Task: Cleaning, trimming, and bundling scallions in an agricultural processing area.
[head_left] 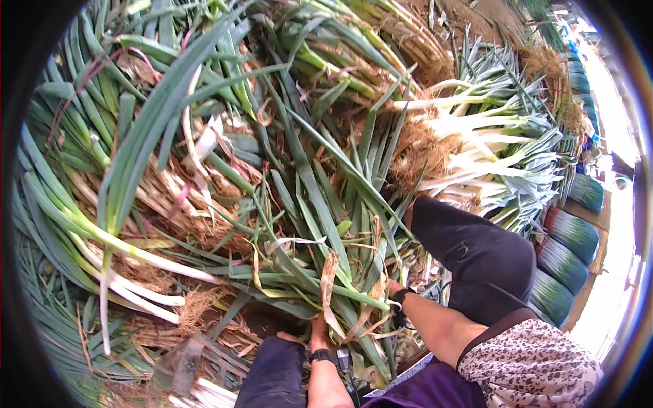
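Observation:
Long green onions with flat green leaves lie heaped in front of me. A loose bunch of green onion leaves [299,170], with dry yellow leaf ends, runs down to my hands. My left hand [319,326], below a black wristband, is at the lower end of this bunch; the leaves and a dry strip cover its fingers. To the right, my right hand [393,290] is against the same leaves, its fingers hidden among them. Whether either hand grips the leaves cannot be made out. Left of my hands lie loose green onions [149,257] with white stems and brown roots.
Cleaned white-stemmed onions [469,149] with brown roots lie stacked at the far right. Bundled green-and-white onions [568,245] line the right edge. More onions [75,102] are piled at the left. My bent knees [476,251] frame the work area.

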Motion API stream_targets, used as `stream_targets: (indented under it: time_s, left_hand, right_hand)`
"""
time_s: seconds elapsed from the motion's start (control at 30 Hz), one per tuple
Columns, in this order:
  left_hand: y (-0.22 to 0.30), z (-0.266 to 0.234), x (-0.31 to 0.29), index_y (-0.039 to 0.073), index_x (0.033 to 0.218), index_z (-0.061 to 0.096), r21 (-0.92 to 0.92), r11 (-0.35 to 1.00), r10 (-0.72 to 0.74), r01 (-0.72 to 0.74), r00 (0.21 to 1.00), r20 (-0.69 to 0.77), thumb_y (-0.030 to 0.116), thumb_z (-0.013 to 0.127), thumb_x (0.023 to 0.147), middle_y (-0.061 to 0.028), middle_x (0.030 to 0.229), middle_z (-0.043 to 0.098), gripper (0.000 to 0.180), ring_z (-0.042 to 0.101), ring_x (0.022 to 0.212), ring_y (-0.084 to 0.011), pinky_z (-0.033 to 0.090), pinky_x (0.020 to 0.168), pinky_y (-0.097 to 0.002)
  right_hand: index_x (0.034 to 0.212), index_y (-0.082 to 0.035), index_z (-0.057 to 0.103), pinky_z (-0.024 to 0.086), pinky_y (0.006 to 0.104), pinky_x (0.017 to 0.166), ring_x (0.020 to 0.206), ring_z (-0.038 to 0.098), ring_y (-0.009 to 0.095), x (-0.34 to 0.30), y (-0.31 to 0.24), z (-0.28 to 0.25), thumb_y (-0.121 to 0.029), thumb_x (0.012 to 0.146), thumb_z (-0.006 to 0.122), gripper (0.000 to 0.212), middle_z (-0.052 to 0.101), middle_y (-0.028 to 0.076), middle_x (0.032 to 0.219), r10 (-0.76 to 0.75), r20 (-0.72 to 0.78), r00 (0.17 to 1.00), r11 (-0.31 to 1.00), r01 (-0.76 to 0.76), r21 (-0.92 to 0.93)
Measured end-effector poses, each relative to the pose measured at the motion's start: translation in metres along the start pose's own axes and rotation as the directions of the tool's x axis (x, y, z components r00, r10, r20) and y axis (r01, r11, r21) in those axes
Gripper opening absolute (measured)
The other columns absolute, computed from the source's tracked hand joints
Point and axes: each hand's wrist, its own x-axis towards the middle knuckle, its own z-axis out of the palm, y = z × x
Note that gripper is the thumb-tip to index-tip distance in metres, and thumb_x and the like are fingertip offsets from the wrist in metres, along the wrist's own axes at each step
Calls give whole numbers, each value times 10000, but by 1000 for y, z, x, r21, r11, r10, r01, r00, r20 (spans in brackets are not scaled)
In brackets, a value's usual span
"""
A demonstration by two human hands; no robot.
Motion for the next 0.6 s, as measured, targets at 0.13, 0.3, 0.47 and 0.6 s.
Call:
stream_targets:
  time_s: [0.13, 0.3, 0.47, 0.6]
  left_hand:
    - [0, -25, -53, 44, 1185, 573, -155, 927, -325, 341, 938, 124, 393, 655, 837, -127, 1090, 609, 500, 611, 898, -273, 516, 729, -401]
    - [63, -40, -130, 70, 1268, 497, -248, 924, -291, 289, 956, 32, 409, 637, 851, -107, 1076, 605, 555, 602, 898, -270, 532, 722, -409]
    - [169, -31, -256, 68, 1216, 539, -242, 921, 250, -305, 940, -233, 386, 609, 866, -98, 1048, 624, 478, 605, 894, -254, 517, 736, -392]
    - [309, 33, -396, 67, 1175, 573, -115, 703, 605, -702, 675, -422, 368, 586, 878, -90, 1025, 639, 423, 608, 891, -241, 506, 748, -378]
  right_hand:
    - [1151, -90, 608, 472, 391, 818, 994, 566, 244, -8, 26, 21, -396, 878, 598, 411, 613, 93, 1116, -118, 63, 991, 987, 123, -98]
    - [1129, -84, 622, 481, 376, 816, 988, 574, 229, -3, -59, -42, -372, 879, 613, 382, 622, 81, 1101, -394, -21, 919, 915, 391, -96]
    - [1110, -83, 625, 478, 368, 829, 992, 575, 222, -60, -154, -164, -317, 889, 606, 323, 624, 75, 1089, -652, -183, 736, 757, 646, -96]
    - [1094, -81, 628, 475, 361, 839, 995, 577, 217, -97, -296, -349, -273, 897, 601, 276, 627, 70, 1080, -786, -315, 532, 587, 802, -110]
